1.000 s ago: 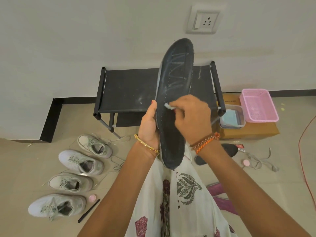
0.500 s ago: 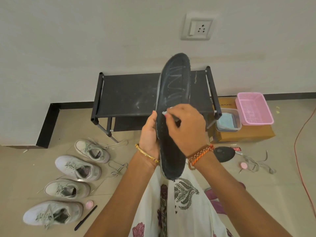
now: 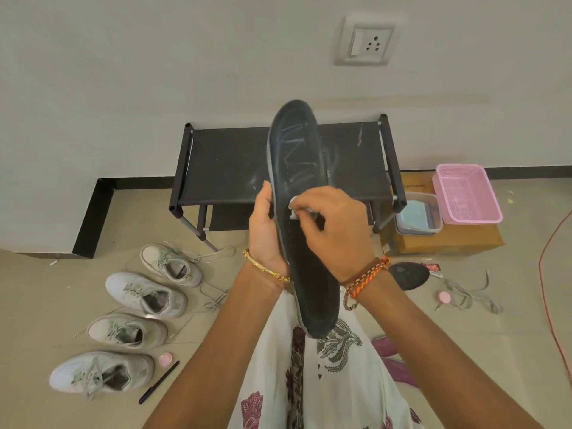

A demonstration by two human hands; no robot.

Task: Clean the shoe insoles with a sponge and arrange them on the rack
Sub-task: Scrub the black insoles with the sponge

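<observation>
A long black insole point(image 3: 297, 162) stands upright in front of me, with pale scuff marks near its toe. My left hand point(image 3: 264, 230) grips its left edge at mid-length. My right hand point(image 3: 334, 227) presses a small pale sponge point(image 3: 293, 209) against the middle of the insole; most of the sponge is hidden under my fingers. The black shoe rack point(image 3: 229, 168) stands against the wall behind the insole, its top shelf dusty. A second black insole point(image 3: 408, 274) lies on the floor to the right, partly hidden by my wrist.
Several white sneakers point(image 3: 145, 292) lie in a row on the floor at left, with a black pen point(image 3: 158, 387) and a pink cap point(image 3: 165, 359) beside them. A pink basket point(image 3: 467, 193) and a clear tub point(image 3: 418, 215) sit on a cardboard box point(image 3: 448, 243). Loose laces point(image 3: 470, 295) lie at right.
The insole and both hands sit lower in view against the rack. My right hand with the sponge has slid slightly down the insole.
</observation>
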